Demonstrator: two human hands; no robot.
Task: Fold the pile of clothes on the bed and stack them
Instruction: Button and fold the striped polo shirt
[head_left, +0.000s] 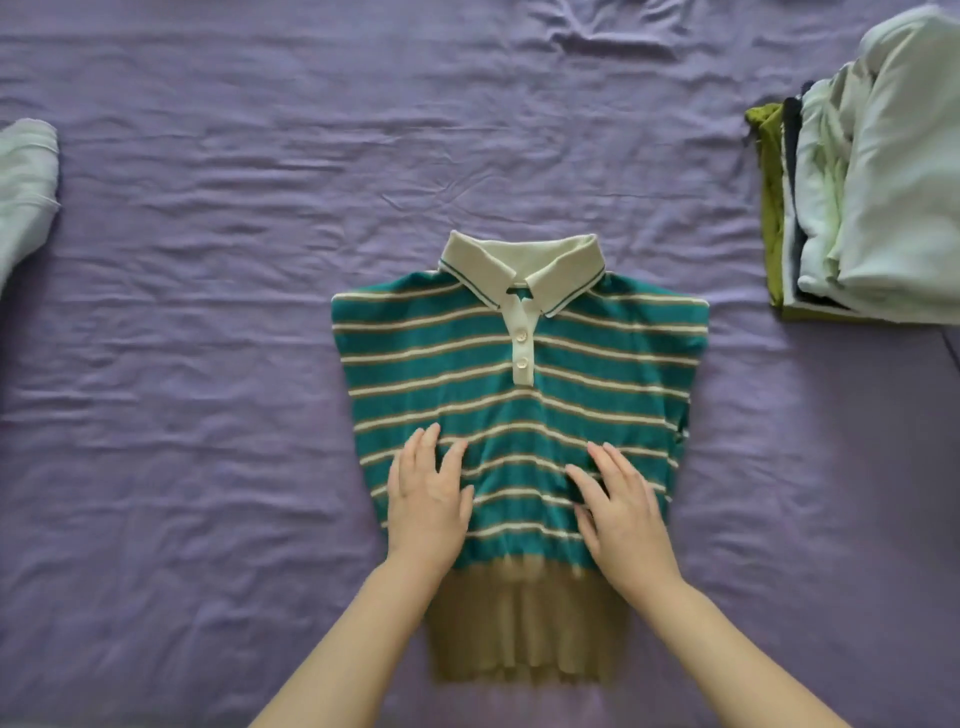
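A teal polo shirt (519, 384) with white and tan stripes, a cream collar and a tan ribbed hem lies face up in the middle of the bed, its sleeves tucked out of sight. My left hand (428, 499) lies flat on the shirt's lower left part, fingers straight. My right hand (621, 506) presses flat on the lower right part, fingers spread. A stack of folded clothes (872, 208), white, dark and olive, sits at the right edge.
The purple bed sheet (208, 312) is wrinkled all around the shirt. A pale garment (26, 192) lies at the far left edge, partly cut off by the frame.
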